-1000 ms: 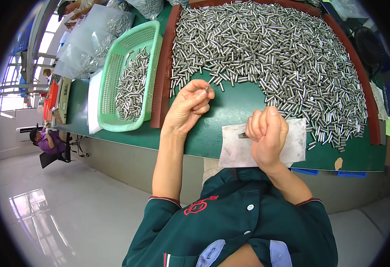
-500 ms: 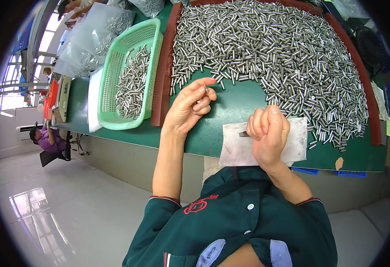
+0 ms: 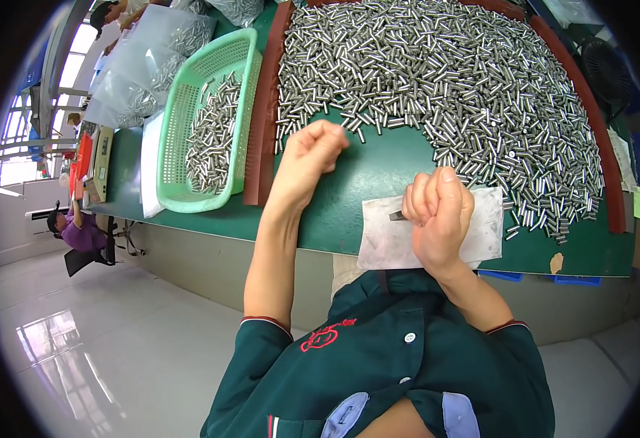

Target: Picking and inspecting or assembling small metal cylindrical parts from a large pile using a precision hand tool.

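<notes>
Many shiny pins (image 3: 437,66) lie heaped between red-brown strips (image 3: 266,109), their far end partly cut off from view. Bare green table (image 3: 364,175) leaves open room between both hands. The left hand (image 3: 313,153) is curled near the pins; I can't tell if it holds anything. The right hand (image 3: 440,215) is folded around a dark thing (image 3: 396,216), mostly hidden, above a white sheet (image 3: 384,244).
</notes>
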`<state>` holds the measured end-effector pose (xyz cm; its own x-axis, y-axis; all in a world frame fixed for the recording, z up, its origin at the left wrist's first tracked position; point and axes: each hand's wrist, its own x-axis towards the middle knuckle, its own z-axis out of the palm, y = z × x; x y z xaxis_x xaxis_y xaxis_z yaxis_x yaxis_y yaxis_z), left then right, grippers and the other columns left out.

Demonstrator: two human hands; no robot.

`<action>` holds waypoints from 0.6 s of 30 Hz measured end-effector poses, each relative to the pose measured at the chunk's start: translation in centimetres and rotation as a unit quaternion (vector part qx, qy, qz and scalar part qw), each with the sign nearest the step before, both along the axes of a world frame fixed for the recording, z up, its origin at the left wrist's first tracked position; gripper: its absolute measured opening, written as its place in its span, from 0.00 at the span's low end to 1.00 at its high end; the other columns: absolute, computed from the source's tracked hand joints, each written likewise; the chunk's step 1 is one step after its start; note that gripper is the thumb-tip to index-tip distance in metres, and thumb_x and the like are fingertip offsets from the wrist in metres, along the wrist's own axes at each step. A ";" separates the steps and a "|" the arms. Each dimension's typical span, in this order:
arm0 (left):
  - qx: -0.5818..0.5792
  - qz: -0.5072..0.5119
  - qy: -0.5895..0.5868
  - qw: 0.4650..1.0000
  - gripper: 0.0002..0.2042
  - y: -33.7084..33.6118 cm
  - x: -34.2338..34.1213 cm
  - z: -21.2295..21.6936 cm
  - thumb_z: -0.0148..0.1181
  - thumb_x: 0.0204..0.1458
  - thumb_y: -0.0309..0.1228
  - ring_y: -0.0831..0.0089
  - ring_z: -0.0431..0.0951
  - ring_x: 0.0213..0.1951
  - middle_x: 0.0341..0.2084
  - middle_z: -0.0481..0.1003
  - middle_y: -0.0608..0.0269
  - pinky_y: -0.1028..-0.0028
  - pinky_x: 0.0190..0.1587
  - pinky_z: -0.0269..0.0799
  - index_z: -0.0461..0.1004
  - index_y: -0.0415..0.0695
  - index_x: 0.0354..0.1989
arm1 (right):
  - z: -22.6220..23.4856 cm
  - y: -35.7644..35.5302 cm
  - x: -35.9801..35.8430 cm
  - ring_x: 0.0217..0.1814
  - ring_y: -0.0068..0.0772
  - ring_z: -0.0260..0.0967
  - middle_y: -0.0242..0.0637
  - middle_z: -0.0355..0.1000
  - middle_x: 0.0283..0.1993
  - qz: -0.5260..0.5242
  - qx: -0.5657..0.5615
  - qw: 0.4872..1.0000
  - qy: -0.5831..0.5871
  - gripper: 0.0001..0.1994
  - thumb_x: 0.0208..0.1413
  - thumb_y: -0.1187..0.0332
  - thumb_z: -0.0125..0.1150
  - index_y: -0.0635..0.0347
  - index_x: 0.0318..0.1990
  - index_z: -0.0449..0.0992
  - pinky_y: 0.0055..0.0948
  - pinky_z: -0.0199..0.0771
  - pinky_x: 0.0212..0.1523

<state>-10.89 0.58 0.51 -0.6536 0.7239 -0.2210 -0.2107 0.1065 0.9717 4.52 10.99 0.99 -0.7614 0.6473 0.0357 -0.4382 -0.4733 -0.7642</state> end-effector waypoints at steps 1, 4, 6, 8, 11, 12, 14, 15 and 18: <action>-0.044 0.009 0.296 0.954 0.04 0.9 0.2 -0.4 0.54 0.47 0.26 0.80 0.61 0.16 0.14 0.66 0.67 0.82 0.21 0.58 0.70 0.38 0.25 | 0.0 0.0 0.0 0.10 0.16 0.35 0.27 0.46 0.10 0.004 -0.003 1.000 0.002 0.18 0.58 0.66 0.31 0.55 0.14 0.50 0.19 0.39 0.12; -0.120 -0.048 0.621 0.773 0.05 1.6 0.1 -0.3 0.57 0.39 0.24 0.68 0.70 0.18 0.17 0.71 0.58 0.73 0.22 0.65 0.73 0.42 0.28 | 0.2 0.0 0.0 0.11 0.16 0.35 0.27 0.46 0.10 0.001 -0.007 1.000 -0.003 0.18 0.58 0.65 0.32 0.55 0.14 0.50 0.19 0.39 0.12; -0.115 -0.058 0.620 0.774 0.05 1.5 0.0 -0.4 0.56 0.39 0.24 0.65 0.70 0.20 0.17 0.70 0.58 0.70 0.23 0.65 0.72 0.42 0.27 | 0.1 0.0 0.1 0.11 0.16 0.35 0.27 0.46 0.10 0.004 -0.006 1.000 -0.003 0.18 0.58 0.65 0.32 0.55 0.14 0.50 0.19 0.39 0.12; -0.125 -0.078 0.623 0.768 0.03 1.4 0.0 -0.3 0.56 0.40 0.25 0.61 0.70 0.21 0.16 0.69 0.58 0.68 0.23 0.65 0.71 0.42 0.26 | 0.0 0.0 0.1 0.11 0.16 0.35 0.27 0.45 0.10 0.005 -0.006 1.000 -0.004 0.18 0.58 0.65 0.32 0.55 0.14 0.50 0.19 0.39 0.12; -0.110 -0.026 0.518 0.848 0.02 1.6 1.0 -0.2 0.56 0.41 0.25 0.69 0.69 0.18 0.13 0.66 0.60 0.72 0.21 0.63 0.71 0.42 0.24 | 0.2 -0.1 0.1 0.13 0.15 0.40 0.26 0.47 0.11 0.009 -0.025 1.000 0.013 0.19 0.58 0.67 0.34 0.57 0.14 0.50 0.18 0.42 0.12; -0.134 -0.033 0.393 0.909 0.02 1.4 1.2 0.1 0.56 0.44 0.26 0.79 0.63 0.15 0.13 0.63 0.66 0.79 0.18 0.58 0.70 0.41 0.25 | 0.1 0.0 0.1 0.12 0.15 0.37 0.27 0.46 0.10 0.003 -0.019 1.000 0.004 0.18 0.58 0.66 0.33 0.56 0.14 0.50 0.18 0.40 0.12; 0.051 0.007 0.111 0.992 0.04 1.3 1.3 0.0 0.54 0.47 0.28 0.85 0.56 0.15 0.15 0.61 0.71 0.84 0.18 0.53 0.68 0.41 0.29 | 0.0 0.1 0.0 0.11 0.16 0.35 0.27 0.45 0.10 -0.004 -0.011 1.000 -0.003 0.18 0.58 0.65 0.32 0.55 0.14 0.50 0.19 0.39 0.12; 0.181 -0.035 -0.109 0.977 0.05 0.8 0.9 -0.1 0.52 0.50 0.28 0.86 0.53 0.16 0.19 0.63 0.70 0.86 0.18 0.50 0.66 0.41 0.32 | -0.1 0.0 0.1 0.11 0.16 0.35 0.27 0.45 0.10 0.000 -0.009 1.000 -0.002 0.18 0.58 0.65 0.32 0.55 0.14 0.50 0.19 0.39 0.12; 0.231 -0.040 -0.229 0.945 0.04 0.4 0.4 -0.2 0.50 0.50 0.27 0.88 0.52 0.15 0.24 0.67 0.62 0.88 0.17 0.48 0.66 0.42 0.33 | 0.0 0.0 0.1 0.11 0.16 0.35 0.27 0.45 0.10 0.002 -0.007 1.000 0.000 0.18 0.58 0.65 0.32 0.55 0.14 0.50 0.19 0.39 0.12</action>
